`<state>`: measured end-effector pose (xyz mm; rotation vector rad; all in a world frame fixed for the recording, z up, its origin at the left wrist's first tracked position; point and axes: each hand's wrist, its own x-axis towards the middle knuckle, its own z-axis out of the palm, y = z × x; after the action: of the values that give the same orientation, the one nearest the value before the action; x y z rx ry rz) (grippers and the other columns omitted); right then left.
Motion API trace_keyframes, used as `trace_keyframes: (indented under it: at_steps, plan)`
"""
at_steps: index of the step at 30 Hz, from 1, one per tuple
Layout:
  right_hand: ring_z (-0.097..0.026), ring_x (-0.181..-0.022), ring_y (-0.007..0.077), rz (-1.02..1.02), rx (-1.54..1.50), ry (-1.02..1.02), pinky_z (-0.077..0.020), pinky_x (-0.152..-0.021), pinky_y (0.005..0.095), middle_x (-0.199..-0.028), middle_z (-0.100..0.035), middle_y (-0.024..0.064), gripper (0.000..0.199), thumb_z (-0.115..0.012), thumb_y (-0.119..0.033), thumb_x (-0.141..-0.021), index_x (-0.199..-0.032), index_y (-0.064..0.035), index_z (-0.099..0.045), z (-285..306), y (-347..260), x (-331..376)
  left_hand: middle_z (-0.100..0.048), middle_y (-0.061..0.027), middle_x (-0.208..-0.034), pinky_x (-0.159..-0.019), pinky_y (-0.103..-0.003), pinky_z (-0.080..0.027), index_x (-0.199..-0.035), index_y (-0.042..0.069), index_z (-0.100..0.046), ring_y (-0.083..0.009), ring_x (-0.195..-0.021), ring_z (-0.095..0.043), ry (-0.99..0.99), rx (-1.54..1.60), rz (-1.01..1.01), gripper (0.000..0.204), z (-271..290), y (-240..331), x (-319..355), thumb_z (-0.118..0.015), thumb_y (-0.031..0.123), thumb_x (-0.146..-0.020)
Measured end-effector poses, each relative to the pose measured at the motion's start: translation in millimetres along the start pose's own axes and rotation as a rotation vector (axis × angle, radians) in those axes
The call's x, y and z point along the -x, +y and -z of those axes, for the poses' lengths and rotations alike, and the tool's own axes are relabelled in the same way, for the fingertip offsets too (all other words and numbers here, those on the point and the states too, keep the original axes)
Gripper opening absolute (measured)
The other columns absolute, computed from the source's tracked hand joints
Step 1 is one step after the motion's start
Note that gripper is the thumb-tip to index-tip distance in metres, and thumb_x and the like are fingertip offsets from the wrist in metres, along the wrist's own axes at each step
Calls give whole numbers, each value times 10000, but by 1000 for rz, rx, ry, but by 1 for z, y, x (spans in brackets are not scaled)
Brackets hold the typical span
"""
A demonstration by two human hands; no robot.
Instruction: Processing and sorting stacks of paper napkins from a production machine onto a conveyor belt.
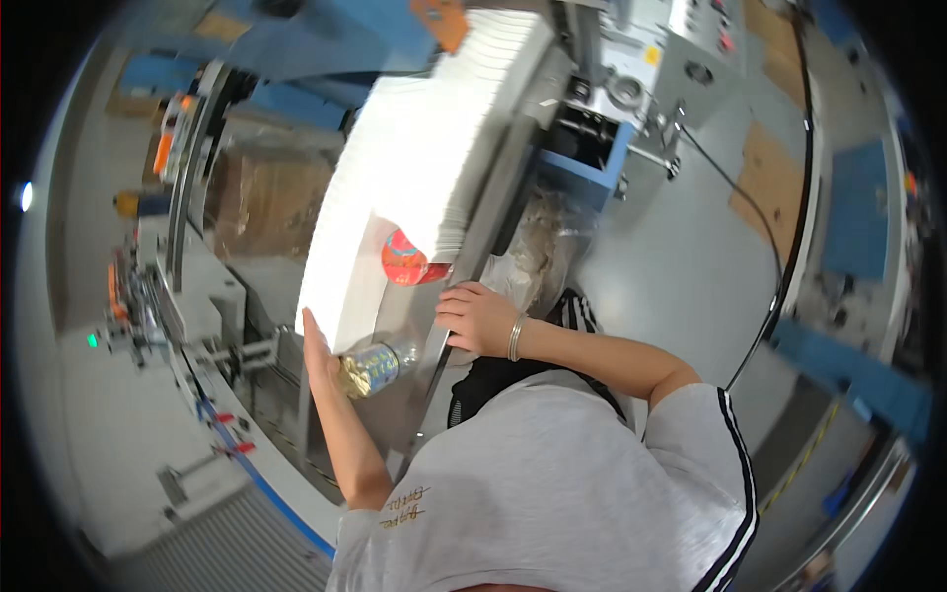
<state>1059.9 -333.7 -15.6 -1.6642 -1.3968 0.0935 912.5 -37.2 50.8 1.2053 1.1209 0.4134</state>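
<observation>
A long row of white paper or card pieces (404, 148), packed on edge, fills a metal trough (419, 395). Red-orange print (402, 260) shows at the near end of the row. My left hand (318, 357) lies along the row's lower left corner, its fingers stretched out. Close by it, a clear container with a gold and blue wrap (371, 370) lies tipped in the trough. My right hand (480, 318) has its fingers bent over the trough's right metal rail (493, 212), near the printed end. What lies under those fingers is hidden.
Blue machine parts (316, 39) stand above the far end of the row. A blue box (590, 158) and a clear plastic bag (547, 242) sit right of the trough. On the left are a brown carton (261, 202) and another machine (192, 286). A black cable (764, 222) crosses the floor.
</observation>
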Motion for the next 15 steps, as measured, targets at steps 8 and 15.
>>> trace_keyframes:
  at_steps: [8, 15]
  plan:
    - [-508, -1072, 241, -102, -98, 279, -331, -1039, 388, -1010, -574, 67, 324, -674, -368, -764, -885, -72, -625, -27, 1, 11, -452, -85, -1406, -1025, -426, -389, -1415, 68, -354, -281, -1253, -465, -73, -136, 55, 565, -3, 9, -12, -347, 449, -997]
    - [-463, -1112, 223, -107, 49, 413, -253, -1100, 377, -1014, -543, 51, 369, -697, -404, -720, -868, -73, -630, -50, -7, 5, -548, -59, -1294, -974, -459, -439, -1347, 108, -441, -276, -1160, -541, -63, -233, 38, 505, 0, 17, -2, -306, 447, -998]
